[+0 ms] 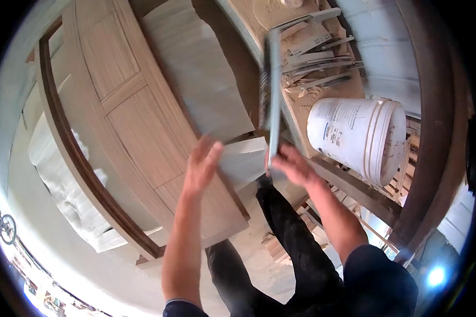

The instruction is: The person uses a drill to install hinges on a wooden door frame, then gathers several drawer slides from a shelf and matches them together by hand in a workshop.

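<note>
My right hand (293,165) is closed round the near end of what looks like a long brush (274,90), smeared by motion. It has a straight, pale back and a dark, bristle-like side facing left, and stands lengthwise away from me. My left hand (203,162) is raised at the right edge of a brown wooden panel door (143,127); blur softens its fingers, which look apart with nothing in them. Whether it touches the door cannot be told. The door lies flat with its recessed panels facing up.
A wooden frame (69,140) runs along the door's left side. To the right, a dusty bench (301,113) bears a pile of thin offcuts (317,66) and a white bucket (344,132) on its side. Pale sheeting (201,68) lies beyond the door. A dark post (433,105) stands at far right.
</note>
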A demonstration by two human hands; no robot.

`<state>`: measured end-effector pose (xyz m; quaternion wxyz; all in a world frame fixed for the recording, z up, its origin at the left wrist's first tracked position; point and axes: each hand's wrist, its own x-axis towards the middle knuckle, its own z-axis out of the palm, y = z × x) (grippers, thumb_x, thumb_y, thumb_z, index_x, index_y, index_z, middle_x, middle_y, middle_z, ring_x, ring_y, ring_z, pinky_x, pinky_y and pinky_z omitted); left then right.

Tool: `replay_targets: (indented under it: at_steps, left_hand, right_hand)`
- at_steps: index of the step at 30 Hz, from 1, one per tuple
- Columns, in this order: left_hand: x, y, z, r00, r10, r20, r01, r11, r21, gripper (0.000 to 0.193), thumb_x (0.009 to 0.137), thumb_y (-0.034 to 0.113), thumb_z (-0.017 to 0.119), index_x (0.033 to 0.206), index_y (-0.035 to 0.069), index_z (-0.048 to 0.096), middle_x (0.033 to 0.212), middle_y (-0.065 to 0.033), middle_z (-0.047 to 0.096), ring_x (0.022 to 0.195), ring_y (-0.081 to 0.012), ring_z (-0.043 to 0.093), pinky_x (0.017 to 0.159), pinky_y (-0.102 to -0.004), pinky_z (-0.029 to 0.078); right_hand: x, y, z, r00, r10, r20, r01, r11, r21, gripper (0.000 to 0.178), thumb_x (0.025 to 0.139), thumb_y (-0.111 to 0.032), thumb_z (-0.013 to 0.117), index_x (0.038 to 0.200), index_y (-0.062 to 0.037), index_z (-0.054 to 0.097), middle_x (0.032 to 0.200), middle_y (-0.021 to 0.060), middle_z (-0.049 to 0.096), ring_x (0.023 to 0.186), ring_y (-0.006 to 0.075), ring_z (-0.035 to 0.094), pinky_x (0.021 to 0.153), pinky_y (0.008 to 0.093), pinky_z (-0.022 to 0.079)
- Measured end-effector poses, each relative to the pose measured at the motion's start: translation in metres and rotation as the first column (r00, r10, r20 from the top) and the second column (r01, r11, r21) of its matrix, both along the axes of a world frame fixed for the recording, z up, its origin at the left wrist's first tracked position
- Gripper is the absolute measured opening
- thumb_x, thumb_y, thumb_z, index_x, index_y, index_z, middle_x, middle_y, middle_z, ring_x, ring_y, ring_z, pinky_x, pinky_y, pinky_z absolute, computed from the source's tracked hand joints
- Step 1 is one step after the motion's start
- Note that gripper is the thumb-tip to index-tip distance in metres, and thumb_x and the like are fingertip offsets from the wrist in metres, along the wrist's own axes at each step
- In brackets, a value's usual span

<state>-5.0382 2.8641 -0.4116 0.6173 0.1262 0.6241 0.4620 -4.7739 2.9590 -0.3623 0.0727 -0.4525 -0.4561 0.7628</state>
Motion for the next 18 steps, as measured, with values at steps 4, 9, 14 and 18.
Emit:
replay_targets:
  at_steps: [4, 9, 14, 18]
  left_hand:
    - [0.012, 0.033, 0.046, 0.815, 0.180, 0.552, -0.235, 0.972, 0.030, 0.040, 0.098, 0.040, 0.065, 0.113, 0.003, 0.061, 0.097, -0.0056, 0.067, 0.082, -0.0172, 0.064, 0.074, -0.0348, 0.053]
    - [0.009, -0.047, 0.028, 0.945, 0.048, 0.324, -0.045, 0.999, -0.016, 0.017, 0.096, 0.023, 0.063, 0.093, 0.006, 0.064, 0.075, -0.0056, 0.065, 0.070, -0.0166, 0.063, 0.066, -0.0320, 0.052]
    - [0.047, -0.074, 0.072, 0.909, -0.174, 0.379, 0.176, 0.984, 0.031, 0.016, 0.091, 0.010, 0.065, 0.105, 0.004, 0.066, 0.084, -0.0029, 0.066, 0.074, -0.0137, 0.064, 0.068, -0.0305, 0.051]
    - [0.070, -0.083, 0.082, 0.896, -0.005, 0.444, -0.007, 1.000, 0.025, 0.022, 0.089, 0.016, 0.069, 0.108, 0.004, 0.067, 0.086, -0.0024, 0.066, 0.075, -0.0121, 0.062, 0.068, -0.0272, 0.051]
  right_hand:
    - [-0.025, -0.069, 0.051, 0.935, 0.354, 0.030, -0.345, 0.925, -0.157, 0.024, 0.100, -0.027, 0.062, 0.104, -0.0038, 0.063, 0.090, 0.0037, 0.063, 0.084, 0.0114, 0.059, 0.075, 0.0320, 0.050]
    - [-0.016, -0.092, 0.032, 0.920, 0.306, 0.243, -0.317, 0.949, 0.003, 0.023, 0.095, -0.014, 0.054, 0.116, -0.0032, 0.055, 0.090, 0.0066, 0.061, 0.081, 0.0156, 0.057, 0.072, 0.0317, 0.047]
    - [-0.064, -0.080, 0.071, 0.829, 0.365, 0.424, -0.435, 0.897, 0.077, 0.067, 0.091, -0.010, 0.051, 0.149, 0.0079, 0.022, 0.131, 0.0318, 0.055, 0.122, 0.0435, 0.057, 0.107, 0.0436, 0.042]
    - [-0.045, -0.102, 0.060, 0.819, 0.340, 0.463, -0.469, 0.861, 0.197, 0.069, 0.092, -0.015, 0.055, 0.149, 0.0059, 0.022, 0.122, 0.0323, 0.060, 0.117, 0.0432, 0.059, 0.099, 0.0465, 0.048]
